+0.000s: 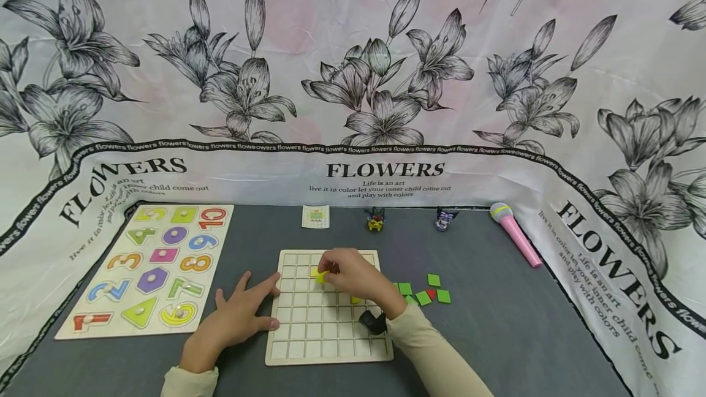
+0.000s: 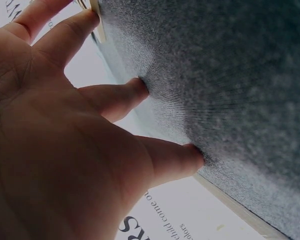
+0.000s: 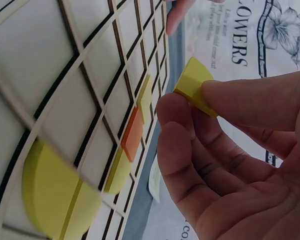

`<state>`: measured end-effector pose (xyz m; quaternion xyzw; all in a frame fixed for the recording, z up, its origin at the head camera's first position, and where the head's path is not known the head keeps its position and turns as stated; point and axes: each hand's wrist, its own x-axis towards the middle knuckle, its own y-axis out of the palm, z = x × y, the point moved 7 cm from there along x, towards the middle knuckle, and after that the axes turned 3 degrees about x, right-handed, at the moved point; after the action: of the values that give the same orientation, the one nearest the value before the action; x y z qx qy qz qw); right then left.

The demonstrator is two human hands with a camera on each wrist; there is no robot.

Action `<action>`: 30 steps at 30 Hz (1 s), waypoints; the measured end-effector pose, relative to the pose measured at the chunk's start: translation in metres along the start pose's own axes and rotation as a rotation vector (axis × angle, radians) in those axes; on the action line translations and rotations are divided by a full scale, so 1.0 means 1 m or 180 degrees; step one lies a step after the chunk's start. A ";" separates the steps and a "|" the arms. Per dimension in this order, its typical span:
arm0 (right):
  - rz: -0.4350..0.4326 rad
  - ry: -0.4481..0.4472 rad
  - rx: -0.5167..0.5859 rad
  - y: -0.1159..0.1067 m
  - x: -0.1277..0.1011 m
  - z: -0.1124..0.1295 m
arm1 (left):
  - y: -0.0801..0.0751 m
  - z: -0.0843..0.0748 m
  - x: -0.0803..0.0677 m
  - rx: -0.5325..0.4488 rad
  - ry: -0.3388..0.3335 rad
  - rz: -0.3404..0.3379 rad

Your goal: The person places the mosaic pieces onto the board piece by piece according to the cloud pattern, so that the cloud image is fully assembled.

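A pale wooden grid board [image 1: 309, 336] lies on the grey mat in front of me. My right hand [image 1: 344, 271] hovers over its upper middle and pinches a small yellow piece [image 1: 322, 276] [image 3: 194, 85] between thumb and fingers. Other yellow pieces [image 3: 55, 190] and an orange piece [image 3: 132, 134] sit in the board's cells [image 3: 90, 75]. My left hand [image 1: 242, 314] lies flat on the mat with fingers spread; its fingertips [image 2: 90, 17] touch the board's left edge [image 2: 97, 22].
Green squares and a red piece [image 1: 427, 293] lie right of the board. A number puzzle board [image 1: 149, 268] sits at the left. At the back stand a small card [image 1: 315, 217], two toy figures [image 1: 376, 219] [image 1: 444, 219] and a pink toy microphone [image 1: 515, 233].
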<state>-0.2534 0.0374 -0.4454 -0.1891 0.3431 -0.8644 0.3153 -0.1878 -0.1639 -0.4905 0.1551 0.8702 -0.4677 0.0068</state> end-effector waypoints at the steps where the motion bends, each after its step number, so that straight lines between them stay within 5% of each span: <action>1: 0.0009 0.0005 0.0004 0.002 0.002 0.001 | 0.000 0.000 0.000 -0.0003 -0.0003 0.0003; 30: 0.0256 -0.0243 -0.0204 0.036 0.035 0.013 | -0.004 -0.003 -0.001 0.0027 -0.0003 -0.0026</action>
<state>-0.2567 -0.0126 -0.4582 -0.2179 0.3656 -0.8318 0.3563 -0.1878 -0.1642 -0.4856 0.1514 0.8688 -0.4715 0.0046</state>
